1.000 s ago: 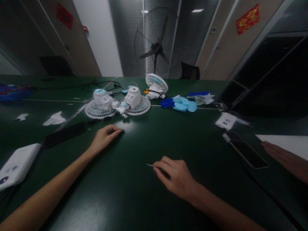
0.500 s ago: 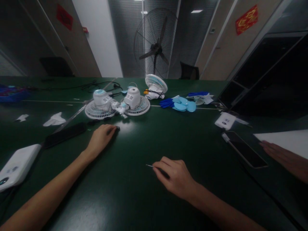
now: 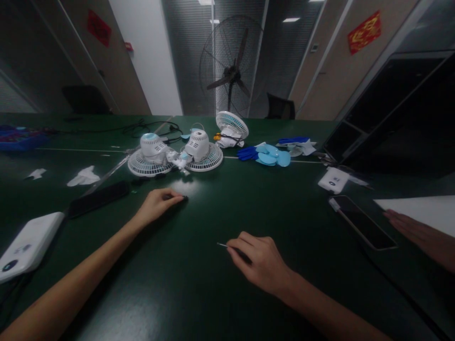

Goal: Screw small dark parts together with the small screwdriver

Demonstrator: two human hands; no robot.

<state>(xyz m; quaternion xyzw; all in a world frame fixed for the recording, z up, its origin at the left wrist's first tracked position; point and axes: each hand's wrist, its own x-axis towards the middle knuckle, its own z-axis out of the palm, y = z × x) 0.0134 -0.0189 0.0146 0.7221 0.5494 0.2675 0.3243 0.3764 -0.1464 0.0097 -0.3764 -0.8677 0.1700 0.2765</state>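
My left hand (image 3: 159, 204) is closed in a pinch at the table's middle left, gripping a small dark piece (image 3: 185, 197) whose kind I cannot make out. Nearer to me, my right hand (image 3: 259, 260) is closed around a small screwdriver (image 3: 222, 245). Its thin metal shaft points left, and the fingers partly cover its dark handle. Beyond my left hand, two white fan heads (image 3: 152, 149) (image 3: 199, 147) lie grille down. A third white fan (image 3: 231, 130) leans at the back, with a dark cord around its base.
Light blue fan blades (image 3: 272, 155) and blue gloves (image 3: 248, 153) lie behind the middle. A black phone (image 3: 99, 198) and a white power bank (image 3: 30, 244) are at left. On the right are another phone (image 3: 364, 222), a white device (image 3: 333, 180) and another person's hand (image 3: 419, 232).
My left hand has moved slightly right and toward me with the small dark piece. My right hand keeps its place with the screwdriver. The whole view has shifted a little.
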